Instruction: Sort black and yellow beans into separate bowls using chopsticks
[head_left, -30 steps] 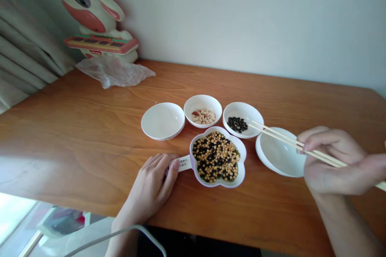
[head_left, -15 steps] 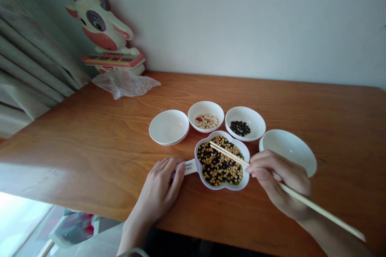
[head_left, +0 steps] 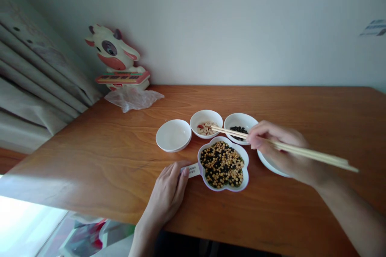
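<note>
The right hand [head_left: 282, 150] pinches a pair of pale wooden chopsticks [head_left: 271, 144], whose tips hang over the small white bowl of pale nuts [head_left: 206, 123]. The left hand [head_left: 169, 192] lies flat on the wooden bench [head_left: 90, 156], fingers together against the labelled handle of the flower-shaped white dish of mixed beans [head_left: 223, 164].

Left hand [head_left: 169, 196] & right hand [head_left: 280, 150]: both bare, no rings, no watch; forearms uncovered to frame's bottom edge (no sleeves visible).

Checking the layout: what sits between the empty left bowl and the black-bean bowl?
In the head view, the small white bowl of pale nuts, with chopsticks' tips over it.
</note>
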The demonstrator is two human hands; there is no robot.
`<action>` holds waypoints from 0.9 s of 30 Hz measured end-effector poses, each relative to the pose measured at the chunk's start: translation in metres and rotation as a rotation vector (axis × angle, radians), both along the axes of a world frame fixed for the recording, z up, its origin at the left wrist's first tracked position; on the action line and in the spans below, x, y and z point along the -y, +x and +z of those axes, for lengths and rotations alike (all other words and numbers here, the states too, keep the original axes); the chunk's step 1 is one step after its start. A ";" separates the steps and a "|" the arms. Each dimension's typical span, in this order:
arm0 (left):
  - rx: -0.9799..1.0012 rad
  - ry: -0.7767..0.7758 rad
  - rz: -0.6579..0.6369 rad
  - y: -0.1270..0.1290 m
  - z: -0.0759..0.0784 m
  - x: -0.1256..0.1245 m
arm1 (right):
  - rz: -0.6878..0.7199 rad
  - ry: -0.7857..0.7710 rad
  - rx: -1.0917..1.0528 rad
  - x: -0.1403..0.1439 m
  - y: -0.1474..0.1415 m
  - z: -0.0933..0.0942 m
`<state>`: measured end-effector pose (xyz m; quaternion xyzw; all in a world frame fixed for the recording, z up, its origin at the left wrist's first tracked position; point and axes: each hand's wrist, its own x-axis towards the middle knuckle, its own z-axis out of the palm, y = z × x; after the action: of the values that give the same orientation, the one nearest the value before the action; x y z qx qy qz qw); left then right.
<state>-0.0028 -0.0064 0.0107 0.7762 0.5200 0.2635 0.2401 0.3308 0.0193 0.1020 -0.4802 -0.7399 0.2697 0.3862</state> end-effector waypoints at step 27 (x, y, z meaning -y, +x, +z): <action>-0.067 -0.042 0.071 0.002 -0.011 -0.003 | 0.263 -0.295 0.361 -0.057 -0.028 0.053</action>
<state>-0.0009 -0.0036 0.0001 0.7603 0.5605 0.2348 0.2296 0.3030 0.0766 0.1553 -0.4716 -0.8055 0.3324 0.1352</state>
